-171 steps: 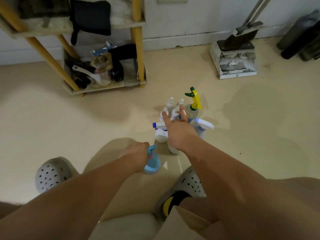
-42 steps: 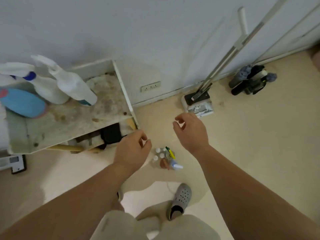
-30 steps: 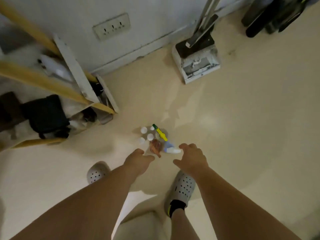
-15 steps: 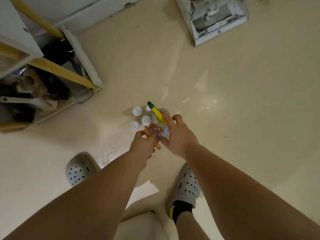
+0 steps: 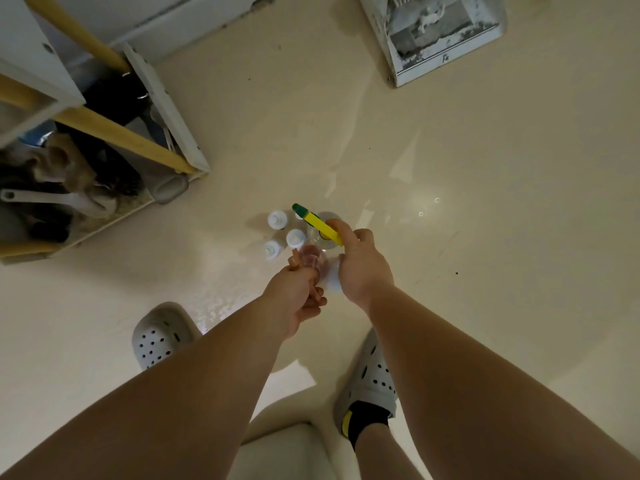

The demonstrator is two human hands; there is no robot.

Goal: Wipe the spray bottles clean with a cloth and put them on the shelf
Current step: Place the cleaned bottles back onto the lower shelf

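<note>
A cluster of spray bottles stands on the floor: three small white-capped bottles (image 5: 295,237) and a clear bottle with a yellow and green trigger (image 5: 317,225). My left hand (image 5: 298,294) grips a clear bottle with an orange trigger (image 5: 306,260) at the near side of the cluster. My right hand (image 5: 360,268) curls round a white bottle (image 5: 330,283), mostly hidden under the palm, with its forefinger against the yellow trigger. The white shelf (image 5: 162,109) with wooden legs stands at the left. No cloth is in view.
The shelf's bottom level holds dark items and a white scoop (image 5: 52,197). A mop base (image 5: 440,39) sits by the wall at the upper right. My grey clogs (image 5: 159,336) stand on the floor below the hands. Open beige floor lies to the right.
I have bent down from the shelf top to the bottles on the floor. Both hands, empty before, have dropped onto the cluster and closed round one bottle each.
</note>
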